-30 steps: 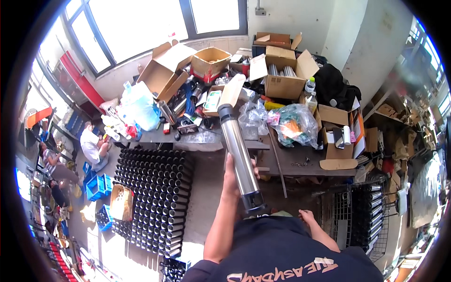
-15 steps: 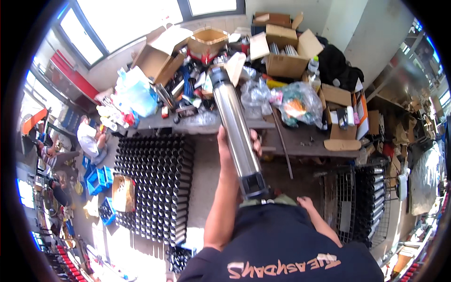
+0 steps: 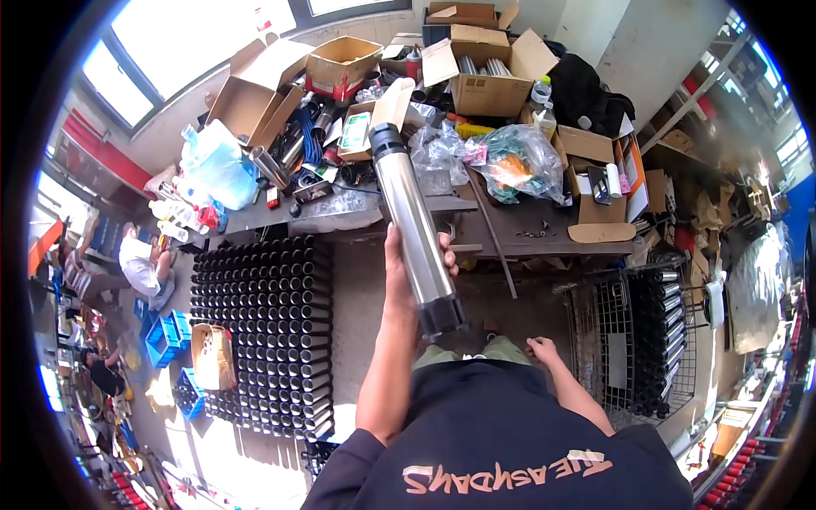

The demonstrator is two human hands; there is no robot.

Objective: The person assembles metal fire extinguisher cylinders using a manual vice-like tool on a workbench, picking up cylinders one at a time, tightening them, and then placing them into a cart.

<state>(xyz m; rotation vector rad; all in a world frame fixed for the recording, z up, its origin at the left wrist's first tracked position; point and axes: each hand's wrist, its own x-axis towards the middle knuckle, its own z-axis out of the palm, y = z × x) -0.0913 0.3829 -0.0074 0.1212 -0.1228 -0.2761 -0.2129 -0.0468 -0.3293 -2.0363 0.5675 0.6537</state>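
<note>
My left hand [image 3: 393, 263] is wrapped around a shiny metal cylinder [image 3: 416, 223] from beneath, its thumb on one side and fingertips showing on the other. Black caps cover both ends. The upper cap [image 3: 389, 140] points toward the workbench, and the lower cap [image 3: 440, 316] is close to my body. The cylinder is held at a slant in front of the bench edge. My right hand [image 3: 542, 349] hangs low by my right side, fingers loosely bent, with nothing visible in it.
A cluttered workbench [image 3: 544, 248] carries cardboard boxes [image 3: 491, 93], plastic bags [image 3: 518, 174] and loose parts. A large stack of black-ended tubes [image 3: 263, 331] stands at left beside blue crates [image 3: 166, 338]. At right is a wire cage [image 3: 614, 340] holding more tubes. One person [image 3: 144, 263] crouches at far left.
The whole view has shifted, so the bench and stack appear farther left and higher. In my left hand the cylinder has turned slightly, its lower cap showing a different side. My right hand stays low.
</note>
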